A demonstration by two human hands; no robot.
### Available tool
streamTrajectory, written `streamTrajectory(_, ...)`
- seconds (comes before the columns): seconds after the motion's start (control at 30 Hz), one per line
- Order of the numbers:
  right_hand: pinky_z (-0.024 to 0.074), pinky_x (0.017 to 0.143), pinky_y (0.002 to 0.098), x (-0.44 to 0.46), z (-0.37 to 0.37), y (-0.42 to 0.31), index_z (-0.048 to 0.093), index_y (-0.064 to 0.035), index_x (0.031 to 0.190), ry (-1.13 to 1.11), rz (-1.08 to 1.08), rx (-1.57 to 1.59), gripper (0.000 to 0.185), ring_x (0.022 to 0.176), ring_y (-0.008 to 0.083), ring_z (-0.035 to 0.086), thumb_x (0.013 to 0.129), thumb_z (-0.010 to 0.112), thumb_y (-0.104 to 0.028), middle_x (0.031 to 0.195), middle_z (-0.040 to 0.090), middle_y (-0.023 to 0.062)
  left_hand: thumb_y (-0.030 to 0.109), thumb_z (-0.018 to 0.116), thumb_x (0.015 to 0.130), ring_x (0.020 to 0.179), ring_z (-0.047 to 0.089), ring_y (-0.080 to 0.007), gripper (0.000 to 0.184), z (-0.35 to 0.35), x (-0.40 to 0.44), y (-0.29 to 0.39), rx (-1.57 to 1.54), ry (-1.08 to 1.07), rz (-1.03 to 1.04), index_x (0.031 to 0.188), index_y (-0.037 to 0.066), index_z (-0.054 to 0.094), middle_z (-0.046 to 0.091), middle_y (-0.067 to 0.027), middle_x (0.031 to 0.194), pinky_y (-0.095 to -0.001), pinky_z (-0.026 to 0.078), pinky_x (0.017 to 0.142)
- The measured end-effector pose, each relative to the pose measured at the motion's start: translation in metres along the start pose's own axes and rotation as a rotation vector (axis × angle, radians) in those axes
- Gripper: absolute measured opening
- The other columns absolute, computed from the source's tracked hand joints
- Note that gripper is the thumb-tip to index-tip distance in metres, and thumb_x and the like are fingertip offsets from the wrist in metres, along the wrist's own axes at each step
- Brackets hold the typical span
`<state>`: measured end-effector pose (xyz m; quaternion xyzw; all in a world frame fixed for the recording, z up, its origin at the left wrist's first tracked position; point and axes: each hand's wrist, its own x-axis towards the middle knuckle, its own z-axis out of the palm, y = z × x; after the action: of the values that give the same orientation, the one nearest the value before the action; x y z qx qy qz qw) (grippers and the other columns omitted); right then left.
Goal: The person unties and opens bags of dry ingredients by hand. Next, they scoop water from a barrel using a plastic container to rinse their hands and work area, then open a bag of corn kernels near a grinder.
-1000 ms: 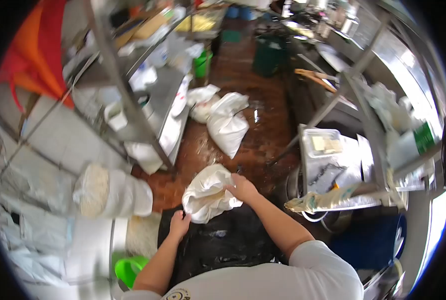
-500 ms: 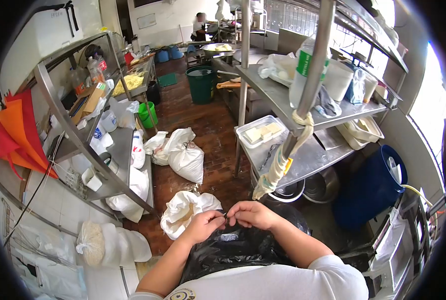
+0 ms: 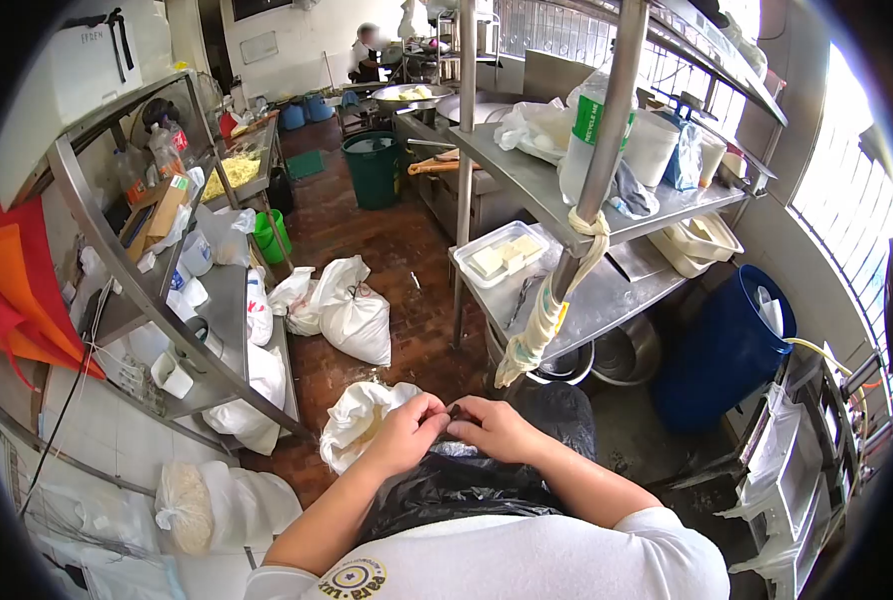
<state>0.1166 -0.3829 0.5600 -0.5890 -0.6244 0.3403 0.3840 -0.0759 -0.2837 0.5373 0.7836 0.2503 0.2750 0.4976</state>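
Observation:
My left hand point(image 3: 411, 434) and my right hand point(image 3: 501, 430) meet in front of my waist, fingertips pinched together. Between them is a small dark bit of material, which looks like the gathered edge of the black plastic bag point(image 3: 457, 495). The bag spreads crumpled and shiny below both hands, against my shirt. Its exact fold is hidden by my fingers. Just beyond my left hand stands an open white sack point(image 3: 342, 420) with pale contents. Another dark plastic-covered bundle point(image 3: 559, 412) sits to the right of my right hand.
Tied white sacks point(image 3: 355, 325) lie on the brown floor ahead. A metal shelf point(image 3: 237, 310) runs along the left. To the right stand a steel table point(image 3: 607, 300) with a tub of white blocks point(image 3: 499, 255) and a blue barrel point(image 3: 722, 350). A person point(image 3: 367, 55) is far back.
The view has shifted, so the room's things sit further left. My hands have drawn slightly closer together and upward, still pinching the dark plastic.

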Motion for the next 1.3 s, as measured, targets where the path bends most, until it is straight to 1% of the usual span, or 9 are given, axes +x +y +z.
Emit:
streamTrajectory(0.17, 0.0542, 0.072, 0.0388, 0.014, 0.023, -0.018, 0.071, 0.0002, 0.1, 0.164, -0.019, 0.018, 0.019, 0.075, 0.027, 0.068, 0.095, 0.069, -0.018, 0.087, 0.071, 0.0165, 0.012, 0.069, 0.095, 0.081, 0.063, -0.0146, 0.013, -0.031, -0.006, -0.015, -0.166, -0.014, -0.156, 0.101, 0.003, 0.063, 0.065, -0.0057, 0.087, -0.0307, 0.051, 0.072)
streamTrajectory(0.27, 0.0554, 0.075, 0.0383, 0.02, 0.025, -0.024, 0.073, -0.0008, 0.1, 0.109, -0.051, -0.026, 0.02, 0.082, 0.0298, 0.072, 0.092, 0.071, -0.019, 0.09, 0.073, 0.0181, 0.014, 0.075, 0.089, 0.087, 0.065, -0.0277, 0.022, -0.044, -0.005, -0.002, 0.169, -0.079, 0.281, 0.104, 0.002, 0.065, 0.066, -0.0108, 0.093, -0.0379, 0.052, 0.077)
streamTrajectory(0.47, 0.0548, 0.075, 0.0364, 0.024, 0.03, -0.033, 0.073, -0.0003, 0.101, 0.057, 0.119, -0.047, 0.02, 0.08, 0.0244, 0.071, 0.093, 0.07, -0.019, 0.088, 0.073, 0.0151, 0.013, 0.075, 0.089, 0.084, 0.065, -0.0312, 0.015, -0.05, -0.009, -0.007, 0.228, -0.081, 0.262, 0.095, 0.002, 0.067, 0.067, -0.0126, 0.09, -0.0384, 0.051, 0.075)
streamTrajectory(0.57, 0.0544, 0.075, 0.035, 0.023, 0.03, -0.036, 0.072, -0.0004, 0.103, 0.041, 0.142, -0.001, 0.021, 0.08, 0.0196, 0.069, 0.095, 0.068, -0.019, 0.088, 0.073, 0.0127, 0.011, 0.074, 0.09, 0.081, 0.065, -0.0296, 0.012, -0.051, -0.008, -0.01, 0.121, -0.005, 0.252, 0.094, 0.001, 0.067, 0.067, -0.0119, 0.088, -0.0373, 0.051, 0.073)
streamTrajectory(0.6, 0.0543, 0.076, 0.0344, 0.021, 0.033, -0.027, 0.072, -0.0007, 0.104, 0.034, 0.087, 0.019, 0.021, 0.081, 0.0177, 0.068, 0.097, 0.067, -0.019, 0.088, 0.073, 0.0114, 0.011, 0.07, 0.095, 0.081, 0.065, -0.0211, 0.011, -0.053, -0.008, -0.017, 0.088, 0.026, 0.235, 0.095, 0.001, 0.066, 0.068, -0.0087, 0.089, -0.0328, 0.052, 0.072)
streamTrajectory(0.63, 0.0544, 0.076, 0.0342, 0.019, 0.037, -0.021, 0.072, -0.0007, 0.106, 0.044, 0.039, 0.013, 0.022, 0.081, 0.0179, 0.068, 0.097, 0.067, -0.02, 0.089, 0.073, 0.0123, 0.011, 0.07, 0.095, 0.081, 0.065, -0.0211, 0.011, -0.055, -0.007, -0.028, 0.091, 0.031, 0.247, 0.095, 0.001, 0.066, 0.068, -0.0087, 0.089, -0.0328, 0.052, 0.072)
streamTrajectory(0.73, 0.0542, 0.076, 0.0339, 0.013, 0.041, -0.013, 0.072, -0.0014, 0.106, 0.019, 0.053, -0.026, 0.022, 0.081, 0.0188, 0.068, 0.097, 0.066, -0.021, 0.091, 0.072, 0.0137, 0.015, 0.063, 0.103, 0.078, 0.061, -0.0069, 0.013, -0.071, 0.0, -0.033, -0.412, 0.179, -0.052, 0.1, 0.003, 0.063, 0.067, 0.0002, 0.089, -0.0254, 0.051, 0.07)
streamTrajectory(0.97, 0.0539, 0.08, 0.0324, 0.015, 0.05, -0.009, 0.072, -0.0037, 0.113, 0.033, 0.136, -0.008, 0.026, 0.087, 0.0155, 0.067, 0.099, 0.067, -0.025, 0.096, 0.074, 0.0097, 0.015, 0.061, 0.103, 0.075, 0.062, -0.0114, 0.013, -0.112, 0.003, -0.048, -0.682, 0.297, -0.156, 0.099, 0.003, 0.062, 0.067, -0.0044, 0.09, -0.028, 0.054, 0.072)
streamTrajectory(1.3, 0.054, 0.088, 0.0342, 0.03, 0.047, -0.022, 0.071, -0.0056, 0.117, 0.001, 0.213, -0.016, 0.026, 0.096, 0.0236, 0.071, 0.1, 0.064, -0.023, 0.103, 0.073, 0.0138, 0.015, 0.059, 0.104, 0.07, 0.065, -0.013, 0.013, -0.118, 0.009, -0.065, -0.762, 0.364, -0.193, 0.099, 0.003, 0.06, 0.068, -0.0083, 0.092, -0.0308, 0.058, 0.066)
